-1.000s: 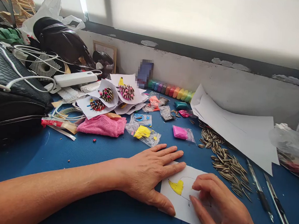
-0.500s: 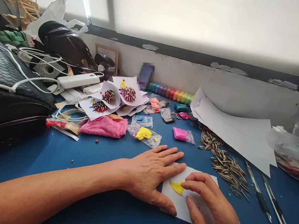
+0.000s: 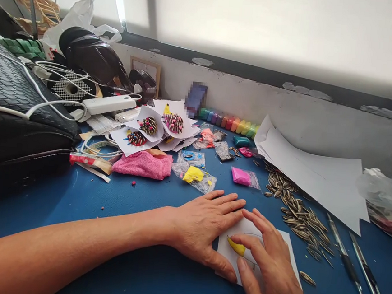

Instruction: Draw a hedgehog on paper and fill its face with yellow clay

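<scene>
My left hand (image 3: pixel 208 231) lies flat with fingers spread, its thumb and fingertips along the left side of a small white paper (image 3: pixel 290 245). On that paper is a pencil outline, partly filled with a pointed patch of yellow modelling clay (image 3: pixel 236 247). My right hand (image 3: pixel 268 266) hovers over the drawing with its fingers curved and apart, thumb and forefinger close to the clay. It hides much of the outline. A single sunflower seed (image 3: pixel 307 278) rests on the blue table (image 3: pixel 158 275), just right of the paper.
A sunflower seed pile (image 3: pixel 300 218) lies to the right, beside a pen (image 3: pixel 345 256) and a craft knife (image 3: pixel 371 276). Ahead are a yellow clay packet (image 3: pixel 193 176), a pink clay packet (image 3: pixel 244 176), a pink cloth (image 3: pixel 143 164), finished seed pictures (image 3: pixel 148 126) and white sheets (image 3: pixel 313 167).
My right hand has shifted left and forward over the drawing, its forefinger near my left fingers. A seed now shows right of the paper. The whole scene sits slightly further right in view.
</scene>
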Demonstrator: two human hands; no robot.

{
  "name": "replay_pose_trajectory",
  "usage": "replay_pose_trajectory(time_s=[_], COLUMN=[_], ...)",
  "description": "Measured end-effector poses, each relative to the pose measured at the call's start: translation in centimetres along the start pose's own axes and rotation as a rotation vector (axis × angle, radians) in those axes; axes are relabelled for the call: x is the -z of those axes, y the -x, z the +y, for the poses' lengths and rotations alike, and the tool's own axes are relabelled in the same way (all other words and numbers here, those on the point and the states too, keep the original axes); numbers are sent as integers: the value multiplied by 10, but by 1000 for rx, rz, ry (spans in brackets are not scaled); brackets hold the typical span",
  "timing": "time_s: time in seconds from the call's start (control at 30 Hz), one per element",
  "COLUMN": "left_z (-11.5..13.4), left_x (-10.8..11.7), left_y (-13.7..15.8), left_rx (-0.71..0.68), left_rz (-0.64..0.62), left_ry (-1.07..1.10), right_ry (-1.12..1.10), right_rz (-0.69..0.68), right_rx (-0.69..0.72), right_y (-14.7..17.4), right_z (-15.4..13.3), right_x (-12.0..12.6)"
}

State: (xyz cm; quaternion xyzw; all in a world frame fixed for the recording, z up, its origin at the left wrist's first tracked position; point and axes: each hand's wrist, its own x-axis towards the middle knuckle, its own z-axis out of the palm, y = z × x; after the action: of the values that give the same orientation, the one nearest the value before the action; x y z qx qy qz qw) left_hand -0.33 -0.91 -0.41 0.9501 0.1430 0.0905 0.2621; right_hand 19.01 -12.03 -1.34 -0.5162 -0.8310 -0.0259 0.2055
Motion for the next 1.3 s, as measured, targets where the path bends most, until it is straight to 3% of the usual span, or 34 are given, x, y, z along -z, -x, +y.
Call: replay_pose_trajectory(time_s=[1.07, 1.3], left_z=[0, -1], left_x=[-3, -4], left_y=[-1, 0], left_rx=[0, -1], left_rz=[2, 12], left_ry=[-21, -25], right_ry=[147, 168], right_rz=[16, 48], right_rx=[85, 158], right_y=[-3, -2], right_z=[-3, -2], right_x=[-7, -7])
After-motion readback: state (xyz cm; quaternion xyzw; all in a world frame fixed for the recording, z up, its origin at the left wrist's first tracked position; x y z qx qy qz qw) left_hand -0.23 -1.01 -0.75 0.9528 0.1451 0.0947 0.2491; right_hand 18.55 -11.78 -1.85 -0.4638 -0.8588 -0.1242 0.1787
